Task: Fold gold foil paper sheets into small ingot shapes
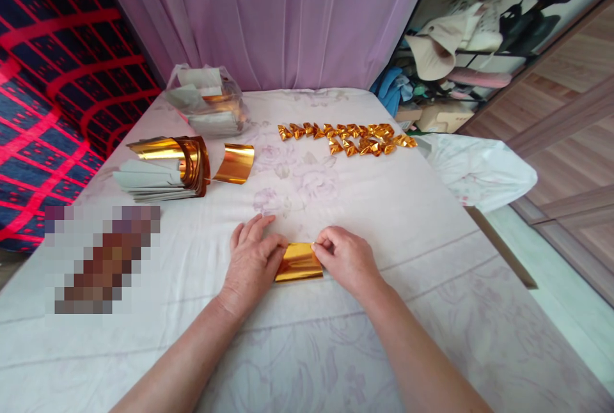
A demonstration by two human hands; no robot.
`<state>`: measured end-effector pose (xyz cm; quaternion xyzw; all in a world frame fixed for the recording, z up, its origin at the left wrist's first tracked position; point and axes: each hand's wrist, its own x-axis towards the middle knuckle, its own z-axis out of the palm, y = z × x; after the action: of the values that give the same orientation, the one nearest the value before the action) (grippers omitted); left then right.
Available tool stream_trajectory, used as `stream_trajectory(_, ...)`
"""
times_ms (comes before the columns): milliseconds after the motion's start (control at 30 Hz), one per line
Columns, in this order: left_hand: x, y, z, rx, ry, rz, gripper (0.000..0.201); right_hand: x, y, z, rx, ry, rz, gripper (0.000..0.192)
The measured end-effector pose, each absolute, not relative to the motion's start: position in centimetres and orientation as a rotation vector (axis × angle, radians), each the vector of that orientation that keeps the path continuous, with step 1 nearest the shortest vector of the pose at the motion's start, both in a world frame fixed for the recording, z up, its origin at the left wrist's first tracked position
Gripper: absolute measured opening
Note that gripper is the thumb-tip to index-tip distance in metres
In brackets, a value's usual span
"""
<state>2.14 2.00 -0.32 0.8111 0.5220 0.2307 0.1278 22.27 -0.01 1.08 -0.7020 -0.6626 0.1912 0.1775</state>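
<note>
A shiny gold foil paper sheet lies on the table in front of me, its far edge between my two hands. My left hand pinches its far left corner with thumb and forefinger, the other fingers stretched out over the cloth. At the far right corner, my right hand grips the sheet between thumb and curled fingers. Beyond the hands, a single curved gold foil sheet lies beside a fanned stack of foil paper. Two rows of folded gold foil pieces sit farther back.
A clear plastic bag with more foil paper stands at the back left. A blurred patch hides something on the left. The floral tablecloth covers the table. A white bag and a cluttered shelf are at the right.
</note>
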Motion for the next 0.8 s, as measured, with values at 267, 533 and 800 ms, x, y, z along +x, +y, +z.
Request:
stream_trajectory(267, 2.2, 1.9, 0.5, 2.343, 1.476, 0.485, 0.016, 22.7, 0.1, 1.2, -1.913, -1.924, 0.609, 0.009)
stream_trajectory(533, 2.6, 1.7, 0.9, 2.362, 1.502, 0.385, 0.02, 22.7, 0.2, 1.5, -1.928, -1.922, 0.632, 0.01)
stream_trajectory(800, 2.9, 1.7, 1.2, 2.356, 1.523, 0.338, 0.021, 22.3, 0.2, 1.9, -1.971, -1.94, 0.591, 0.006)
